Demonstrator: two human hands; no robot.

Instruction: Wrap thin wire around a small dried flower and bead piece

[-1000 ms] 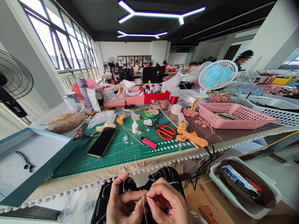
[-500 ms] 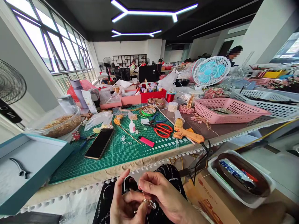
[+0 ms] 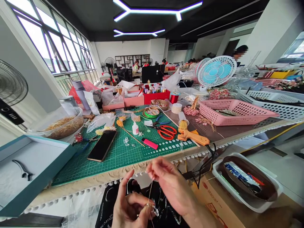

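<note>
Above my lap, my left hand [image 3: 133,205] pinches a small clear beaded piece [image 3: 155,210] between thumb and fingers, its index finger raised. A thin thread or wire [image 3: 150,189] runs up from that piece. My right hand [image 3: 166,177] is closed on the upper end of this strand, holding it above the left hand. On the green cutting mat [image 3: 78,171] ahead lie a black phone [image 3: 102,145], a pink lighter [image 3: 150,143], a small white bottle [image 3: 135,128], red-handled scissors [image 3: 167,132] and a few clear pieces [image 3: 126,141].
An orange glue gun [image 3: 194,136] with a black cord sits at the table's right front. A teal box [image 3: 35,171] holds dark pliers at the left. A pink basket [image 3: 237,118], a blue-white fan [image 3: 216,71] and a plastic tub [image 3: 247,202] on a carton stand to the right.
My right hand has risen away from the left, drawing the strand upward. The left hand keeps its pinch on the beaded piece. The view has shifted slightly.
</note>
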